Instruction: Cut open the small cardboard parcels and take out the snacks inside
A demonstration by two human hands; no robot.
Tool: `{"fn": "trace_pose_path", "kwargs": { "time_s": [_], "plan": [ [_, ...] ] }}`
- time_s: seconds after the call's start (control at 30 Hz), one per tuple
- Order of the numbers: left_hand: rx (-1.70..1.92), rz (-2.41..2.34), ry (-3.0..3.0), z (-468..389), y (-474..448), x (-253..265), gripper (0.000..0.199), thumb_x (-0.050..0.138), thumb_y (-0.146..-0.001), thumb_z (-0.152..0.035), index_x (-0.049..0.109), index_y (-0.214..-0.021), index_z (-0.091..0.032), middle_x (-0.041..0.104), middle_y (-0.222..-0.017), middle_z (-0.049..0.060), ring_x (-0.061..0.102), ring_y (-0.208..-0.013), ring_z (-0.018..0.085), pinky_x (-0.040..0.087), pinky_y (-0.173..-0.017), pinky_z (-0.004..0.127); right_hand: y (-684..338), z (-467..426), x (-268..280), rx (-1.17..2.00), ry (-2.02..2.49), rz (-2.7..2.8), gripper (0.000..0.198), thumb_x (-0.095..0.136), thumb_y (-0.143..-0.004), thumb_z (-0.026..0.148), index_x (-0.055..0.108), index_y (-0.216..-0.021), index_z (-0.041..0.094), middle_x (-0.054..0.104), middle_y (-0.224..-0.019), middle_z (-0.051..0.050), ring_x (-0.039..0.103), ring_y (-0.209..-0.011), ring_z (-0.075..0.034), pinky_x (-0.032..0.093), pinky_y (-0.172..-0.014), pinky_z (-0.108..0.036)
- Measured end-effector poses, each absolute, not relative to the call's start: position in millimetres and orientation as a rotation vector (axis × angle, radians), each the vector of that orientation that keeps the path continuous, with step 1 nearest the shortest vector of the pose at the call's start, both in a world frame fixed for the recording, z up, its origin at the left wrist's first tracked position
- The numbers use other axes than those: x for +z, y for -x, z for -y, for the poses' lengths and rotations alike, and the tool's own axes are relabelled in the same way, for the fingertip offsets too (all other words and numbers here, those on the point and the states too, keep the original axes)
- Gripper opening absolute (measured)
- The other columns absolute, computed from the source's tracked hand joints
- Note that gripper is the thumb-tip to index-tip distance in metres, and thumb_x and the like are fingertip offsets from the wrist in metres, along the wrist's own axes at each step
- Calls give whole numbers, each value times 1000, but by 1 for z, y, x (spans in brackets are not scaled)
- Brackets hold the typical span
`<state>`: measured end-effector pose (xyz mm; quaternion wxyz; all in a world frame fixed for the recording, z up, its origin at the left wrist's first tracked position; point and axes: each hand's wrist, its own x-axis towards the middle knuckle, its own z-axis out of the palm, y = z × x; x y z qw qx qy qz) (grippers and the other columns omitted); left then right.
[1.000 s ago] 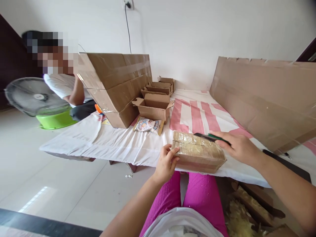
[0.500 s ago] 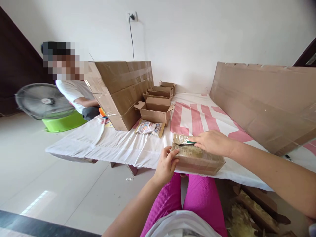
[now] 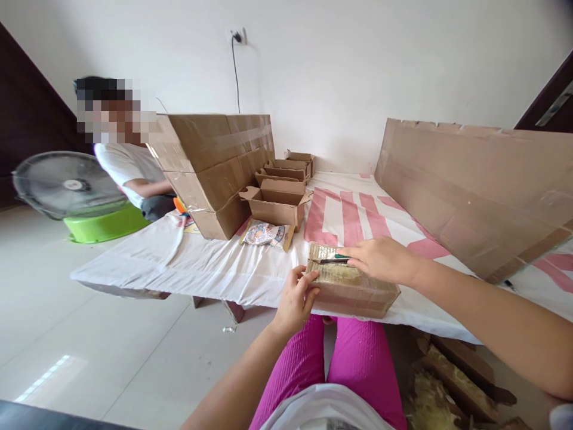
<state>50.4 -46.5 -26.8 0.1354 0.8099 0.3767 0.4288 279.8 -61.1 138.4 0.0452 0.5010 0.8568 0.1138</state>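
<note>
A taped cardboard box (image 3: 351, 298) lies at the table's near edge in front of me, its top covered in shiny, crinkled tape. My left hand (image 3: 298, 301) grips its left end, fingers on the top edge. In my right hand (image 3: 380, 258) is a utility knife (image 3: 333, 260) with some green on its handle. Its blade side points left and lies along the box top, close to my left fingers. Whether the blade tip is inside the cardboard, I cannot tell.
Open cardboard boxes (image 3: 277, 212) stand in a row beside a stack of taped boxes (image 3: 210, 143). A printed packet (image 3: 266, 234) lies before them. A large cardboard sheet (image 3: 474, 191) leans at right. Cardboard scraps (image 3: 461, 382) lie below. A person (image 3: 129, 170) sits by a fan (image 3: 74, 185).
The whole view has shifted slightly, with things appearing a little further left. Both hands and the knife keep nearly the same places on the box.
</note>
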Motion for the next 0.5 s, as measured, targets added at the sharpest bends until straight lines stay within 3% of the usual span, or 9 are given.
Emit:
{"fn": "trace_pose_path", "kwargs": {
  "time_s": [0.27,0.5],
  "plan": [
    [1210,-1081,-2366,47,-49,-25,31,47,-94,-27,53,-124,-21,46,-122,13,56,-110,24,50,-94,45,-271,66,139,337,-1457,-2554,30,45,-96,24,63,-121,24,74,-90,-6,69,-76,-21,39,-59,-27],
    [1224,-1043,-2313,46,-50,-25,32,49,-93,-25,53,-124,-22,48,-123,13,56,-113,24,50,-95,44,-279,66,142,357,-1434,-2513,31,50,-95,31,63,-122,27,73,-86,-6,70,-74,-22,37,-57,-27]
  ]
}}
